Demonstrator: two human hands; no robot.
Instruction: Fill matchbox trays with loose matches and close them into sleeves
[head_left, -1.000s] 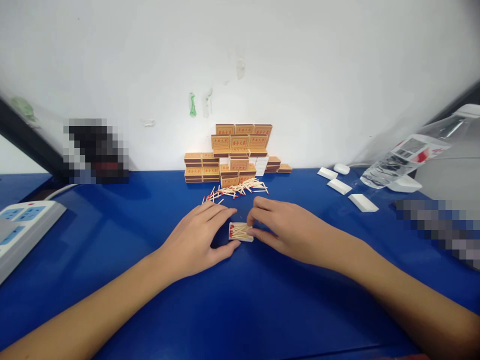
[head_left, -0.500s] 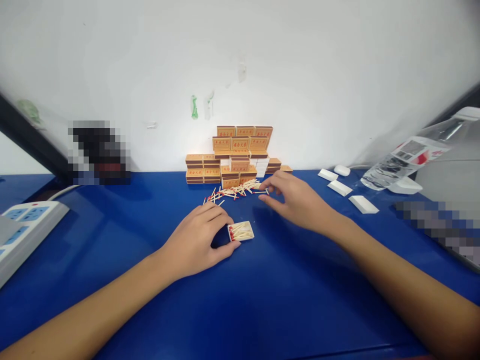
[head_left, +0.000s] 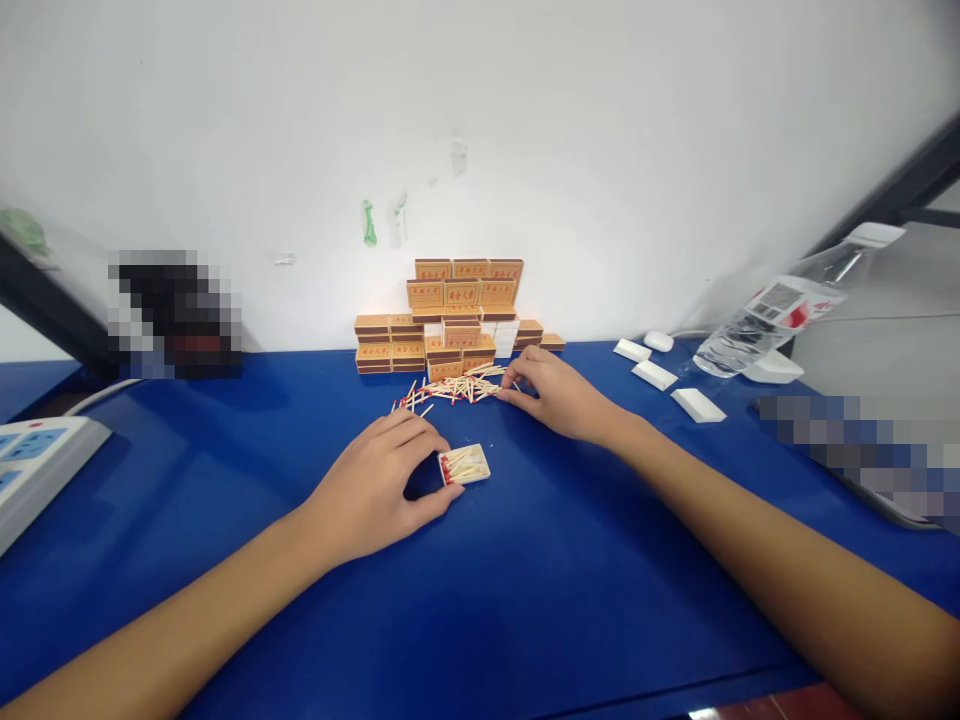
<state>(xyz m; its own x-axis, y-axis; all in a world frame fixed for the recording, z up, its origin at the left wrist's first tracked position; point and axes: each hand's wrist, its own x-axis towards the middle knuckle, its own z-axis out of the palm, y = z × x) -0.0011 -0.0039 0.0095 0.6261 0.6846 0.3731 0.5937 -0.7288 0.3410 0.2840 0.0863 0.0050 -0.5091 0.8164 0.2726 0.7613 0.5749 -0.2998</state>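
My left hand [head_left: 386, 480] grips a small white matchbox tray [head_left: 487, 470] between thumb and fingers, at the tray's left end. Several red-headed matches [head_left: 461, 466] lie in the tray, their heads toward my left hand. Beyond it, a loose heap of matches [head_left: 457, 388] is spread across the blue table. At the heap's right end, my right hand [head_left: 551, 390] has thumb and forefinger pinched on a match, though the fingertips partly hide it. Just behind the heap stand stacked orange matchboxes [head_left: 461, 293].
On the right lie several white trays [head_left: 698, 405], a white rounded case [head_left: 658, 342] and a tilted clear water bottle [head_left: 780, 310]. A power strip [head_left: 45, 470] sits at the left edge. The white wall [head_left: 600, 150] rises behind the matchboxes.
My right hand has closed its thumb and forefinger at the heap's right end. My left hand still grips the tray. The whole view has shifted slightly.
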